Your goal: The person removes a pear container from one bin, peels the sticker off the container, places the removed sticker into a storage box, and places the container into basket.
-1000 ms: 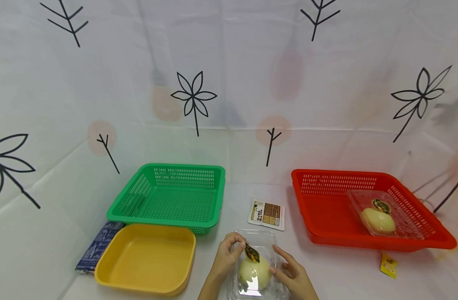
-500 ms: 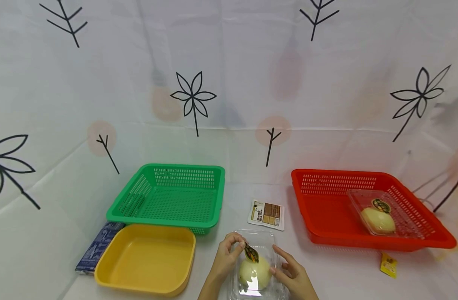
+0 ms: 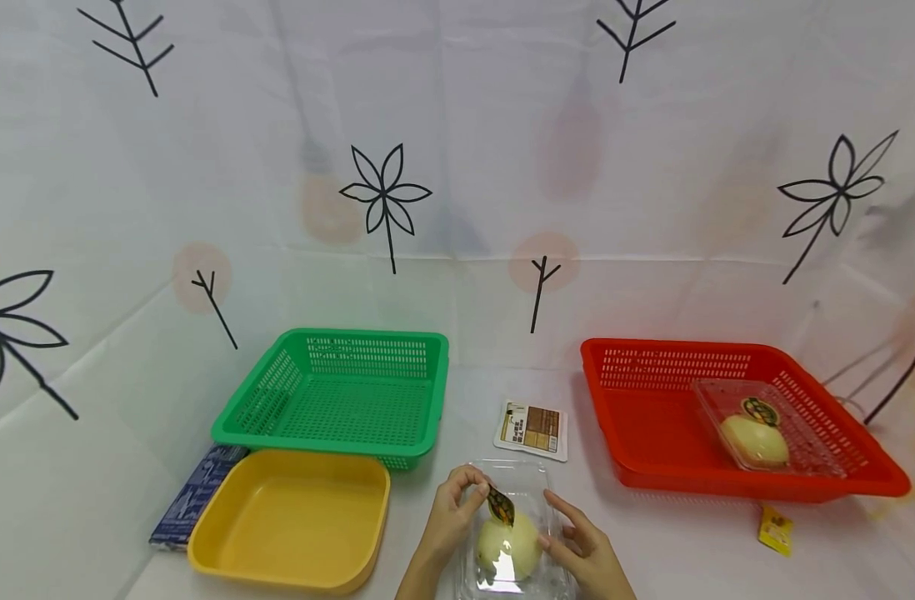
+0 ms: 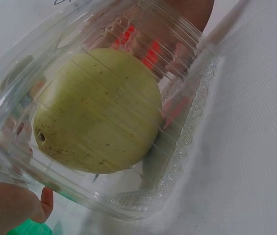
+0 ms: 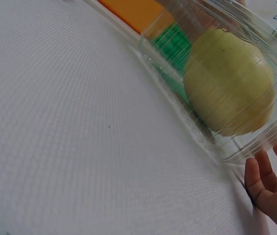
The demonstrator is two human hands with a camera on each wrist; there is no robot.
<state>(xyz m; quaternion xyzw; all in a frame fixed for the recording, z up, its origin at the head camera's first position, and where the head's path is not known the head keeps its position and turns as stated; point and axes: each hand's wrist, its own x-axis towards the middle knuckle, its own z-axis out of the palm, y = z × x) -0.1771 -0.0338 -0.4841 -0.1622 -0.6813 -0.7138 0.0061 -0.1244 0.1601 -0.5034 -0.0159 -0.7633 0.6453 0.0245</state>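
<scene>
A clear plastic clamshell box (image 3: pixel 523 478) stands in front of me, a pale yellow-green melon (image 3: pixel 508 546) inside it. My left hand (image 3: pixel 452 510) is at the box's left side, pinching the edge of a dark oval sticker (image 3: pixel 501 506) between thumb and forefinger. The sticker lies above the melon, slightly tilted; whether it sticks to the lid I cannot tell. On the right side my right hand (image 3: pixel 588 546) rests against the box with fingers fairly straight. Through the box wall in the left wrist view the melon (image 4: pixel 99 110) shows its small scar. My right fingertips (image 5: pixel 252 169) touch the box's edge.
A red basket (image 3: pixel 682 483) at right holds another boxed melon (image 3: pixel 756 440). At left are a green basket (image 3: pixel 330 329) and a yellow tray (image 3: pixel 288 521), with a blue packet (image 3: pixel 195 500) beside. A white-brown packet (image 3: pixel 532 430) and small yellow sachet (image 3: pixel 776 530) lie on the table.
The sticker under my left fingers has turned very slightly. Both hands and the box stay in place.
</scene>
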